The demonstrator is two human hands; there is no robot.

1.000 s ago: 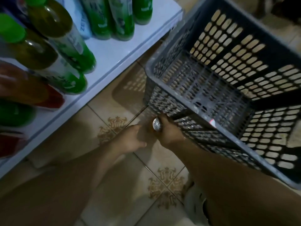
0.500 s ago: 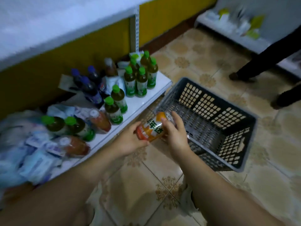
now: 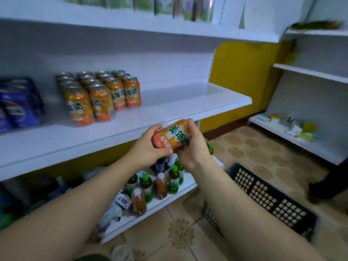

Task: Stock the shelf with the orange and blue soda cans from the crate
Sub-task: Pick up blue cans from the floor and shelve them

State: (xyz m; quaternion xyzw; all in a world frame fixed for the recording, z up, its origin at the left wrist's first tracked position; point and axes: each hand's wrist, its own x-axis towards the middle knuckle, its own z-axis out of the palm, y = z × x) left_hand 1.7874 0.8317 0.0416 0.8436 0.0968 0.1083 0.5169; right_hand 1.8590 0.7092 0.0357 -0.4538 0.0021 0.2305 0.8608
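Both hands hold one orange soda can [image 3: 172, 135], tilted on its side in front of the white middle shelf [image 3: 169, 102]. My left hand [image 3: 148, 147] grips its lower end and my right hand [image 3: 194, 146] wraps its upper end. Several orange cans [image 3: 101, 97] stand in rows on that shelf at the left. Blue cans [image 3: 18, 104] stand further left, blurred. The dark crate [image 3: 267, 193] sits on the floor at the lower right, and the part of it in view holds no cans.
The right half of the middle shelf is bare. A low shelf [image 3: 169, 196] under my hands holds several green-capped and brown drink bottles [image 3: 156, 183]. Another white rack [image 3: 301, 136] stands at the right. A person's dark leg [image 3: 331, 183] is at the right edge.
My view has risen from the crate and floor to the shelf. The can came up out of the crate, my left hand joined the grip, and both hands lifted it toward the middle shelf.
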